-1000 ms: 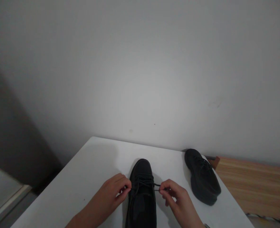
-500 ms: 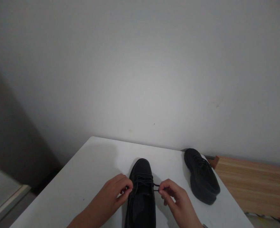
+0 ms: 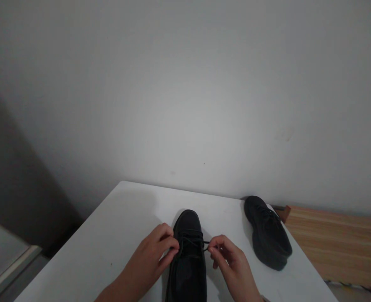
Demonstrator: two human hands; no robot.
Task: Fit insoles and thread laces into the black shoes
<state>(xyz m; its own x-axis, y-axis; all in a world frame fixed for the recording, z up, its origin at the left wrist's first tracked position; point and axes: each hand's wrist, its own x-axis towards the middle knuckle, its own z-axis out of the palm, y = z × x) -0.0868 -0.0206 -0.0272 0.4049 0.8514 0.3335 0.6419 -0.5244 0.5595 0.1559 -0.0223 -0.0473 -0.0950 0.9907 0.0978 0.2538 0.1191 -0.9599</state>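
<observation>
A black lace-up shoe (image 3: pixel 188 268) lies on the white table, its toe pointing away from me. At its left side my left hand (image 3: pixel 160 251) is closed in a pinch by the eyelets; the bit of lace between its fingertips is mostly hidden. On the other side my right hand (image 3: pixel 228 258) pinches the black shoelace (image 3: pixel 206 242), which runs out from the shoe's right edge in a short loop. More lacing crosses the front of the shoe. A second black shoe (image 3: pixel 267 233) lies apart at the right, beyond my right hand.
The white table (image 3: pixel 135 209) stands against a pale wall (image 3: pixel 185 105). Past its right edge is a lower wood-grain surface (image 3: pixel 336 243). A white ledge or panel edge (image 3: pixel 12 270) shows at the lower left.
My left hand has moved slightly right and up, nearer the laces. My right hand has shifted slightly left, and the lace stretch beside the shoe is shorter. Both shoes stay put.
</observation>
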